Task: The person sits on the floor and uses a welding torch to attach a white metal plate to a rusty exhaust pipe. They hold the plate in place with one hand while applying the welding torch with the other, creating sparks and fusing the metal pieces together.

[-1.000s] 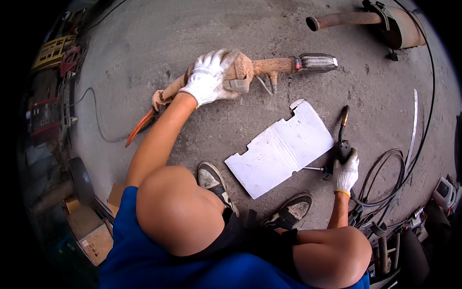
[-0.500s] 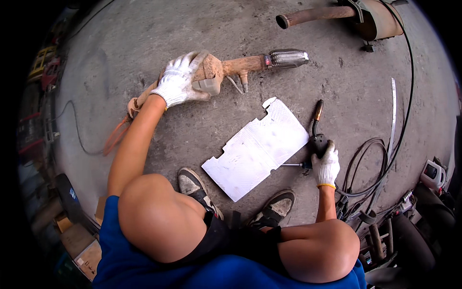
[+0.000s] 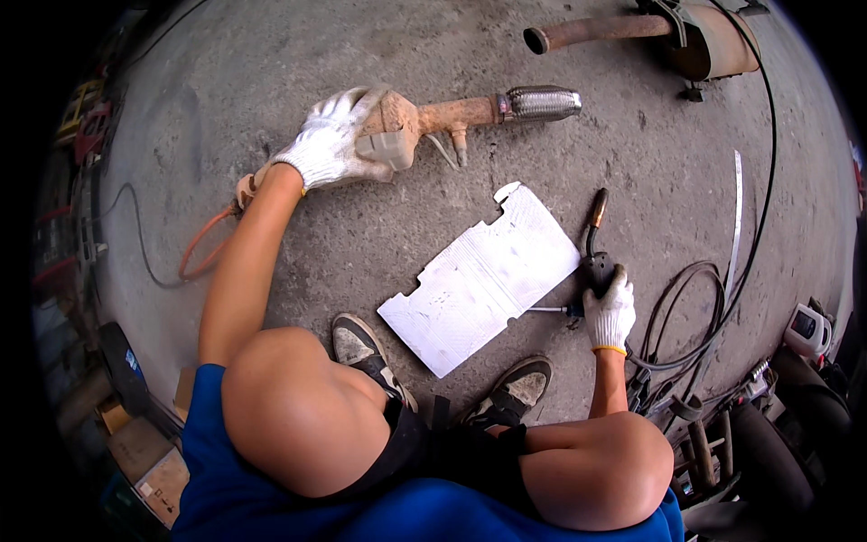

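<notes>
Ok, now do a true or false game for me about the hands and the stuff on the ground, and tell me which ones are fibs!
1. The left hand is on the rusty pipe. True.
2. Both hands are bare. False: both wear white gloves.
3. The right hand is on the black torch. True.
4. The silver mesh part is at the rusty pipe's left end. False: it is at the right end.
5. The white sheet lies on the floor. True.
6. The white sheet touches the rusty pipe. False: floor shows between them.
</notes>
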A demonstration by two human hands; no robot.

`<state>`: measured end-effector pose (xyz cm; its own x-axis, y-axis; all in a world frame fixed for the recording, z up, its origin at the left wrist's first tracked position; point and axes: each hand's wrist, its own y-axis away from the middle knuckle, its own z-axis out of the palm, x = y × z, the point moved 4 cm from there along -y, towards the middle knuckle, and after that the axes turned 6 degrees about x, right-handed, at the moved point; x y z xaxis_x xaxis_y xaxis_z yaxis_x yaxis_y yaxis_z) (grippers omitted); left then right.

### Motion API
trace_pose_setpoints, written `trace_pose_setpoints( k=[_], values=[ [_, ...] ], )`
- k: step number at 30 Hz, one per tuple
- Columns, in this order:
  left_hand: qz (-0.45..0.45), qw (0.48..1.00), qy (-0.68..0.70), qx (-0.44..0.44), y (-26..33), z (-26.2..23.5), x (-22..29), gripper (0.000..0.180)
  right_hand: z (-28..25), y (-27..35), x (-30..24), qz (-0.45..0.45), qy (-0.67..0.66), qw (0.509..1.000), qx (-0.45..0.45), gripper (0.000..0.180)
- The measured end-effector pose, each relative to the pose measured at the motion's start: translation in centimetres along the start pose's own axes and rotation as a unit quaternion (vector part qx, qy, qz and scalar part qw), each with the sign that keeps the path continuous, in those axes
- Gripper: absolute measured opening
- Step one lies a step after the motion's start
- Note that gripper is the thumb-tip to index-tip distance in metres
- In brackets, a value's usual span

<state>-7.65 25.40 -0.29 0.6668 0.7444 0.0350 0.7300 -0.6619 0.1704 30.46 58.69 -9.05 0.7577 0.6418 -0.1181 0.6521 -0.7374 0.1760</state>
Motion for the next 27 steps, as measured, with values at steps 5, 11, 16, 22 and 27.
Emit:
trace_pose_setpoints(
  k=[5,11,16,22,27],
  values=[
    [-0.012,1.000,-0.002,-0.013,0.0,0.5,-1.3,0.125,0.0,0.0,-0.4,-0.006,-0.012,1.000,0.008,0.072],
    [0.016,0.994,-0.010,0.106,0.4,-0.5,0.1,0.115,-0.2,0.0,-0.2,0.005,-0.011,1.000,0.005,0.072],
    [0.110,0.925,0.094,0.350,4.7,-0.3,4.8,0.046,0.0,0.2,-0.2,0.005,-0.019,1.000,0.012,0.072],
    [-0.035,0.982,0.168,-0.072,9.7,9.2,12.5,0.064,0.2,0.5,0.5,-0.004,-0.036,0.998,0.045,0.072],
    [-0.017,0.989,0.023,-0.142,12.1,10.9,16.2,0.112,0.2,1.0,0.1,-0.018,-0.090,0.993,0.080,0.070]
  ],
)
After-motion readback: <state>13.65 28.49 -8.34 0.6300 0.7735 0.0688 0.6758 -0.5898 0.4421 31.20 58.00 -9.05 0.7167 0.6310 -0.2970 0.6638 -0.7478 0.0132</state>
